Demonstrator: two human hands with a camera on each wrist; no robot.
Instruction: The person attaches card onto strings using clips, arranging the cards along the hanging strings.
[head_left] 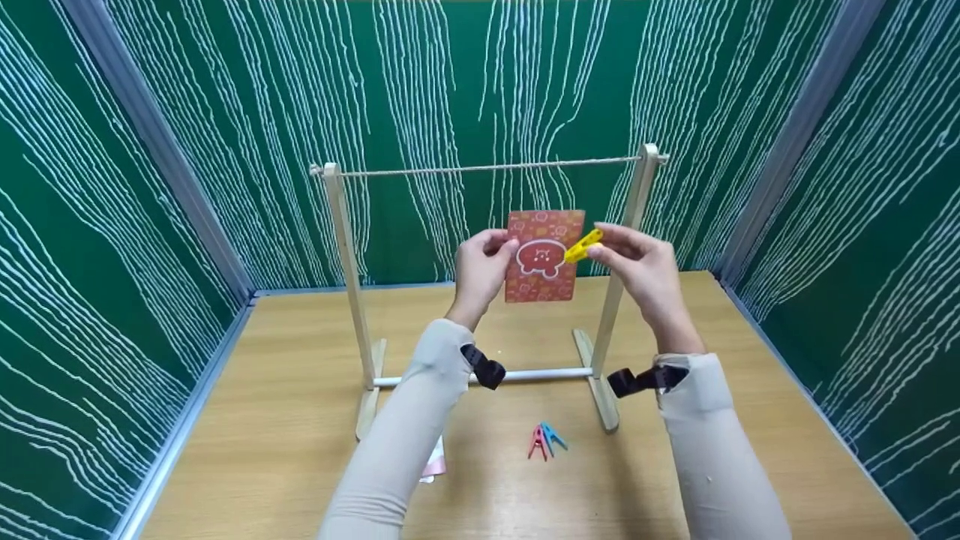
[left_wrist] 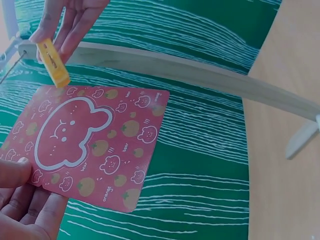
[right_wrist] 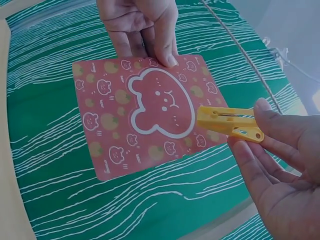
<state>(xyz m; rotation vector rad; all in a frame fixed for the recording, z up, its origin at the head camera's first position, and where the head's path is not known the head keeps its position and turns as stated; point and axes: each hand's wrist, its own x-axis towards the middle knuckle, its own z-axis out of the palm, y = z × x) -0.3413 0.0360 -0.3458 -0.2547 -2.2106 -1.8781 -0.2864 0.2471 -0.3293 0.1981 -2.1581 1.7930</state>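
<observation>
A red card printed with a white-outlined bear, upside down in the head view, hangs in the air below the rope. My left hand pinches its left edge between thumb and fingers. Between the thumb and fingertips of my right hand is a yellow clothespin. Its nose points down-left, over the card's right side in the head view; whether it touches the card I cannot tell. In the right wrist view the clothespin lies in front of the card.
The rope runs between two wooden posts joined low down by a white bar. A red clothespin and a blue clothespin lie on the wooden table. Something pink and white is partly hidden by the left sleeve.
</observation>
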